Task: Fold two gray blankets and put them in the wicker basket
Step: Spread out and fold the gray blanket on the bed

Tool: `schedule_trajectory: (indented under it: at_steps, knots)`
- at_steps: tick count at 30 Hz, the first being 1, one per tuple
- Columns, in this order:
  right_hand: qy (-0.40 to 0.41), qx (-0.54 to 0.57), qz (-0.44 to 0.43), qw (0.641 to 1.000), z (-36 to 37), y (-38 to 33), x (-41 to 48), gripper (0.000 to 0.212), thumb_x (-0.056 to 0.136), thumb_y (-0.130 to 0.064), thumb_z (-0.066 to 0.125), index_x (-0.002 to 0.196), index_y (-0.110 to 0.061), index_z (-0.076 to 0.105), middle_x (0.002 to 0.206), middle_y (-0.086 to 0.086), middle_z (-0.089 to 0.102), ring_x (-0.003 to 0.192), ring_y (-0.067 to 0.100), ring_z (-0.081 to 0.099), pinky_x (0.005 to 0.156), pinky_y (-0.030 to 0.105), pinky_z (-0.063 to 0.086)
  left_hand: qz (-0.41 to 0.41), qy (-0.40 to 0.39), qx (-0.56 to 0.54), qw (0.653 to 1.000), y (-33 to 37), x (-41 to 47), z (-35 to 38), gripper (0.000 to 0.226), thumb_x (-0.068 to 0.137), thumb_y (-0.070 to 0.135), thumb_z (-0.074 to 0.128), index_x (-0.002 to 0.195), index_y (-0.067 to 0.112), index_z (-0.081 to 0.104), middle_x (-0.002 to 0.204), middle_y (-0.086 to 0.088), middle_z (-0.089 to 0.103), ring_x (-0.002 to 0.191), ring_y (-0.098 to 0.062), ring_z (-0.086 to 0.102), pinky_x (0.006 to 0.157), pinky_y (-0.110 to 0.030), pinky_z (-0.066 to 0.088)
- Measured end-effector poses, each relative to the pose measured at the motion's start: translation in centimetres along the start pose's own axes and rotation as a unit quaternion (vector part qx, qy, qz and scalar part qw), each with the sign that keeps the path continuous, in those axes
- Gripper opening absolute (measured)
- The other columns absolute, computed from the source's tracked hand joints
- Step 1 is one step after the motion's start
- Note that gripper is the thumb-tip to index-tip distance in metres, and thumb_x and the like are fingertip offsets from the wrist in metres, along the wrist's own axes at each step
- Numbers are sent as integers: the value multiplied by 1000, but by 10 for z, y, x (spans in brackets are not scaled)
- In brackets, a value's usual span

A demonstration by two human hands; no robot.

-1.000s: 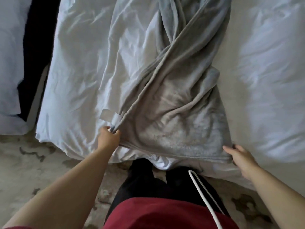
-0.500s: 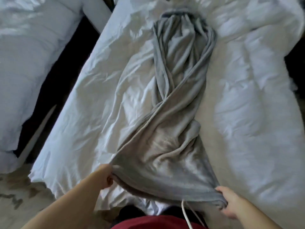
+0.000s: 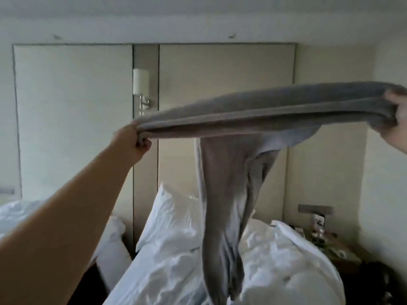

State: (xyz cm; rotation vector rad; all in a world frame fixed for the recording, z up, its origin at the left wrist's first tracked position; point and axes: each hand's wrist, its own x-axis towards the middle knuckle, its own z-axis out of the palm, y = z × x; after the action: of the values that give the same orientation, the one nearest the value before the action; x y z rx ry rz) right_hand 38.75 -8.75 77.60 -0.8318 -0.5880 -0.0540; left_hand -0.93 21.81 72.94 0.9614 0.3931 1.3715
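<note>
A gray blanket (image 3: 229, 183) is held up high in front of me, its top edge stretched nearly level between both hands. My left hand (image 3: 134, 144) is clenched on the left corner at mid-left. My right hand (image 3: 396, 124) grips the other corner at the right edge of the view, partly cut off. Below the taut edge the blanket hangs in a long twisted bunch whose lower end reaches the white bed (image 3: 171, 271). No second blanket or wicker basket is in sight.
White pillows (image 3: 174, 219) lean against a padded headboard wall (image 3: 72, 119) with a wall lamp (image 3: 141, 84). A second white bed (image 3: 17, 214) lies at the left. A nightstand (image 3: 337, 249) with small items stands at the right.
Both hands have lifted the blanket's near edge from the bed to head height and pulled it taut. The view has tilted up from the mattress to the headboard wall.
</note>
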Motion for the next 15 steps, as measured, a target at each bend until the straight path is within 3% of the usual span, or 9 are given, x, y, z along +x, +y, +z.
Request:
schedule_trajectory:
  at_steps: [1, 4, 7, 11, 13, 15]
  knots:
    - [2, -4, 18, 1000, -4, 5, -14, 7, 95, -30, 53, 97, -28, 60, 78, -13, 68, 53, 0, 63, 37, 13, 43, -12, 13, 11, 1000, -1, -1, 3, 34, 92, -1, 32, 73, 17, 53, 38, 4, 46, 29, -6, 33, 33, -10, 26]
    - [47, -55, 113, 991, -36, 33, -47, 15, 96, -25, 53, 82, -29, 53, 82, -7, 58, 54, 4, 61, 32, 12, 40, -54, 31, 43, 997, -34, -10, -14, 23, 95, 6, 45, 79, 16, 58, 41, 2, 48, 26, -7, 34, 33, -9, 29]
    - [66, -70, 195, 976, -78, 76, -96, 12, 96, -23, 55, 84, -25, 55, 80, -3, 62, 55, 9, 63, 32, 13, 43, -78, 86, 128, 985, -77, -24, -46, 18, 93, 18, 58, 76, 12, 56, 60, -5, 48, 41, -13, 40, 34, -12, 36]
    - [78, -101, 299, 946, -138, 129, -183, 13, 97, -16, 53, 85, -15, 59, 51, -5, 68, 43, 8, 64, 36, 17, 48, -144, 128, 227, 955, -157, -57, -115, 27, 94, 27, 58, 76, 9, 49, 67, -7, 41, 48, -17, 38, 31, -14, 37]
    - [90, -126, 349, 924, -173, 159, -234, 11, 97, -16, 52, 91, -12, 61, 51, -3, 68, 47, 13, 66, 41, 18, 50, -194, 150, 260, 934, -201, -87, -160, 27, 93, 30, 60, 82, 7, 50, 66, -8, 42, 42, -17, 40, 29, -15, 37]
    - [104, -164, 408, 892, -215, 190, -288, 19, 97, -16, 53, 106, -3, 62, 57, 9, 68, 58, 27, 62, 52, 28, 49, -236, 170, 313, 904, -246, -126, -210, 27, 91, 31, 61, 85, 7, 52, 68, -8, 44, 45, -18, 44, 34, -19, 40]
